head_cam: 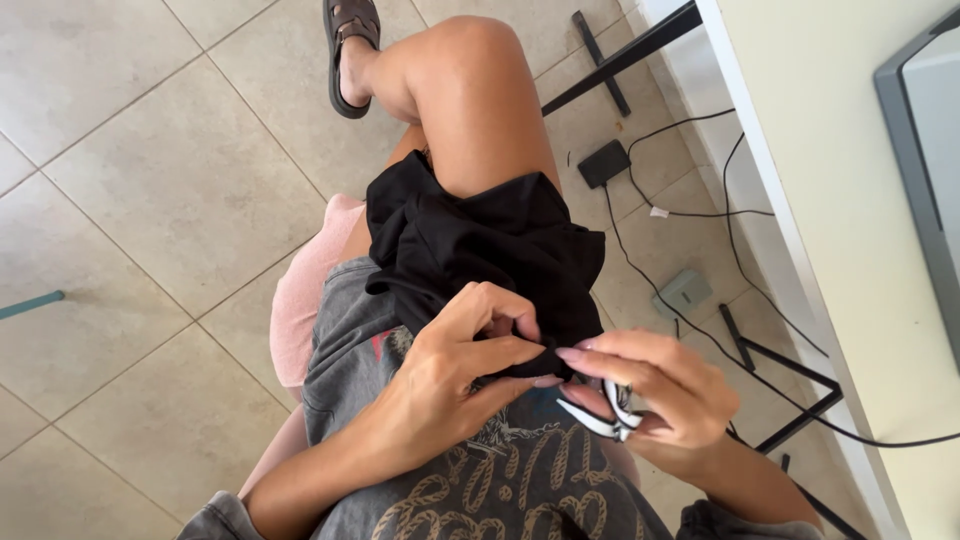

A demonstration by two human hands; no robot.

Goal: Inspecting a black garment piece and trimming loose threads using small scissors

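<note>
Tiles (130, 190), large and beige, cover the floor, seen from above. At right a pale desk (850, 230) stands on black legs, with cables (690, 210) and a black box (604, 163) on the floor beneath. Black cloth (480, 245) lies on the person's lap. Left hand (450, 375) pinches its edge; right hand (650, 385) pinches beside it, gripping small scissors (605, 412).

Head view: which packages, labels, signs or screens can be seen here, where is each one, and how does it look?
Screen: at the right edge, on the pale desk; flat, grey frame, only partly in view.
Cable tag: on a black cable on the tiled floor beside the desk; small and white.
T-shirt print: on the person's grey shirt; beige rope-style letters.
No packages or signs.
</note>
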